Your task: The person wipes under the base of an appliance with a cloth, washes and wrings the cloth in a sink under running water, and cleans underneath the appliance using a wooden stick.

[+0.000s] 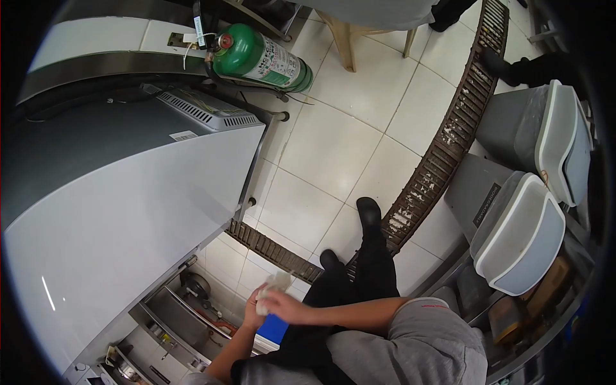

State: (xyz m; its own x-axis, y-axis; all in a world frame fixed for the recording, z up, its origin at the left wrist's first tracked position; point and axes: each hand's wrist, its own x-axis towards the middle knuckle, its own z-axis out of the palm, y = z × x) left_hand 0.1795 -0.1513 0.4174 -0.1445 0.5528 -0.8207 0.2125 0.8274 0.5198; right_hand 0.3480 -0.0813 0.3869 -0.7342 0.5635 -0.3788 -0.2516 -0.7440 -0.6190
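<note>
A crumpled whitish cloth (278,282) is bunched between my two hands, in front of my waist. It could also be paper; the folds do not make this certain. My left hand (251,314) is closed around its lower left side, with the fingers partly hidden. From the right, my right hand (286,307) presses over the cloth with curled fingers. Just below the hands is a flat blue surface (273,328), partly covered by my arm and dark clothing.
A large grey-white appliance (141,192) fills the left. Behind it a green fire extinguisher (256,59) lies tilted. A grated floor drain (443,144) curves past my feet. Bins (520,231) stand at right. A person's shoe (495,67) shows near a plastic stool (343,45).
</note>
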